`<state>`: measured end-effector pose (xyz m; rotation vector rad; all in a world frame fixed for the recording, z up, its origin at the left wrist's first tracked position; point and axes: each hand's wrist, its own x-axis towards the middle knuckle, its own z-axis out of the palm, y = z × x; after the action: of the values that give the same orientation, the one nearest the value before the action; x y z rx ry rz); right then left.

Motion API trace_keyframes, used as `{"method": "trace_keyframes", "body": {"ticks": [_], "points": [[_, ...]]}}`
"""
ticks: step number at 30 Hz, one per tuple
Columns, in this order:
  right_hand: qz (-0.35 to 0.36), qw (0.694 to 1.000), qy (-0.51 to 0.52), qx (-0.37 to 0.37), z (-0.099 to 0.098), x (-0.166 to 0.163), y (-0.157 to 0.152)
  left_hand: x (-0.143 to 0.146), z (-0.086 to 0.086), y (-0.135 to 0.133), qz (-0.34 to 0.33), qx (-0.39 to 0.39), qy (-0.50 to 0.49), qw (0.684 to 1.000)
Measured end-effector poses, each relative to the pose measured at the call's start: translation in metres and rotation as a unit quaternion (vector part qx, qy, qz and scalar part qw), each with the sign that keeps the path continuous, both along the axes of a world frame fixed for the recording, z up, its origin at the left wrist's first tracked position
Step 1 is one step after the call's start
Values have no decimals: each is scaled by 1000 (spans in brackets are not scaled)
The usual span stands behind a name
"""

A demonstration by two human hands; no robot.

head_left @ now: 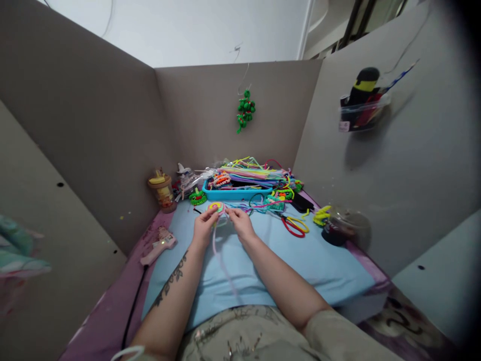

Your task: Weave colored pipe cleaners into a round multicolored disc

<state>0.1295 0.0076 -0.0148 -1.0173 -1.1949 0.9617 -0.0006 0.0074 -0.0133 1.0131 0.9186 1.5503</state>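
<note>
My left hand (203, 226) and my right hand (241, 222) meet over a light blue pillow (311, 260) on my lap. Both pinch a small coiled pipe-cleaner piece (217, 207), pink with yellow and green rings. A pale pink pipe cleaner tail (218, 250) hangs down from it between my wrists. Just beyond my fingers stands a blue tray (236, 193) heaped with several colourful pipe cleaners (251, 174).
A pink glue gun (160, 244) with a black cord lies at the left. A small jar (164, 190) stands near the corner. Red and yellow loops (295, 225) and a dark lidded container (340, 228) lie at the right. Cardboard walls surround the spot; a green ornament (245, 110) hangs behind.
</note>
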Motion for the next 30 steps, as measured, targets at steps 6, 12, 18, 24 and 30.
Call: {"method": "trace_keyframes", "body": {"ticks": [6,12,18,24,30], "points": [[23,913,-317,258,8,-1,-14,-5,3,2,0,-3,-92,996],[98,909,-290,284,6,-10,-17,-6,-3,5,10,-11,-40,999],[-48,993,76,74,7,8,3,-3,-6,6,15,-4,30,999],[-33,988,152,12,3,12,12,0,-5,3,-5,20,28,999],[-23,998,51,36,-1,-3,1,3,2,-3,-16,48,50,997]]}}
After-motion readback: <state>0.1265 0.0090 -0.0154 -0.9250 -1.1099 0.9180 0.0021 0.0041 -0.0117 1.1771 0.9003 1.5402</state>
